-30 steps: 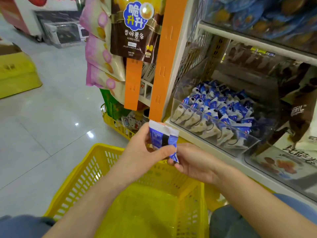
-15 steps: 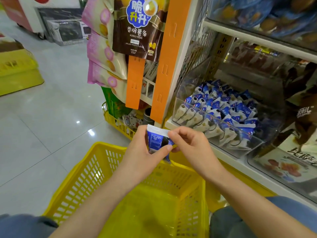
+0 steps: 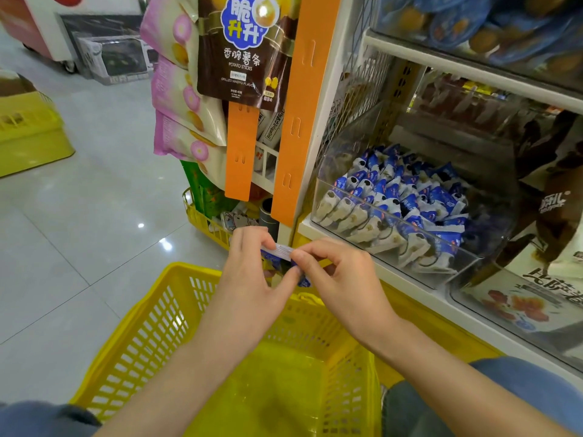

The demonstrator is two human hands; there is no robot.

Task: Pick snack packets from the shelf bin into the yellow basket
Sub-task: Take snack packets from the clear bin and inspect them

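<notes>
Small blue-and-white snack packets (image 3: 284, 252) sit between both my hands above the far rim of the yellow basket (image 3: 151, 335). My left hand (image 3: 252, 275) grips them from the left, thumb underneath. My right hand (image 3: 340, 279) pinches their right end with thumb and forefinger. The packets are mostly hidden by my fingers. A clear shelf bin (image 3: 457, 263) to the right holds several more of the same blue-and-white packets (image 3: 403, 209). The basket's inside looks bare.
An orange shelf post (image 3: 299, 105) rises just behind my hands. Hanging snack bags (image 3: 243, 48) and pink bags (image 3: 179, 99) are at the upper left. Another yellow basket (image 3: 205, 222) with goods stands on the floor behind. A yellow crate (image 3: 28, 134) sits far left.
The packets have tipped from upright to nearly flat and sunk lower toward the basket. My right hand rose from below them to pinch their right end.
</notes>
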